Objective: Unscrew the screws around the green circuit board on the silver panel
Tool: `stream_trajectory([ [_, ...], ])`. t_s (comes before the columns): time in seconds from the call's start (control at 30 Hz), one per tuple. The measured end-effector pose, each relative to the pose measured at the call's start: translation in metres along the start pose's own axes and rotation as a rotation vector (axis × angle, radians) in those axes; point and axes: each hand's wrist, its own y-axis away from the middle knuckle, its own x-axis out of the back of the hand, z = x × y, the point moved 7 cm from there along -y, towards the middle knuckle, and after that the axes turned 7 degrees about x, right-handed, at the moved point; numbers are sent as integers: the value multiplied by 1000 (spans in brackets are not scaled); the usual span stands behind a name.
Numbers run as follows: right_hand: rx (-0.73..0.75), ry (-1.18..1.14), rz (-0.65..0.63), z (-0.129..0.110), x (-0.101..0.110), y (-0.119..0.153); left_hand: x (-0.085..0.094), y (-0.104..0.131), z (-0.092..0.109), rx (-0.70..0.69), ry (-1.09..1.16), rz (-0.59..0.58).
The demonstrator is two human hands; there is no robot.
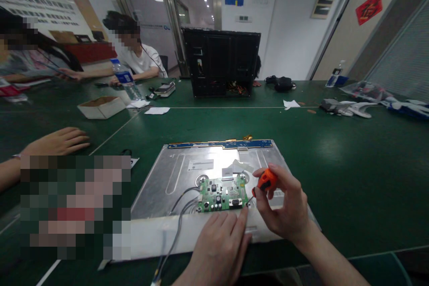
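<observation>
A silver metal panel (174,161) lies on the green table, with a green circuit board (219,192) on its middle. Grey and black cables run from the board's left side to the front edge. My right hand (284,201) grips an orange and black screwdriver (267,180), whose tip meets the board's lower right corner by a screw. On the panel's front part rests my left hand (223,241), palm down with fingers stretched toward the board's lower edge; its index fingertip is close beside the screwdriver tip. Nothing shows in the left hand.
Another person's hand (60,140) lies on the table (335,165) at the left. Farther back are a box (102,108), a bottle (125,79), a black monitor casing (223,60), papers and plastic bags. Two people sit at the back left.
</observation>
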Motion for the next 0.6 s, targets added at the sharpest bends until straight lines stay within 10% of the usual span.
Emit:
stream_trajectory([
  [0.6, 55, 69, 4, -4, -1, -6, -2, 1, -2, 9, 12, -27],
])
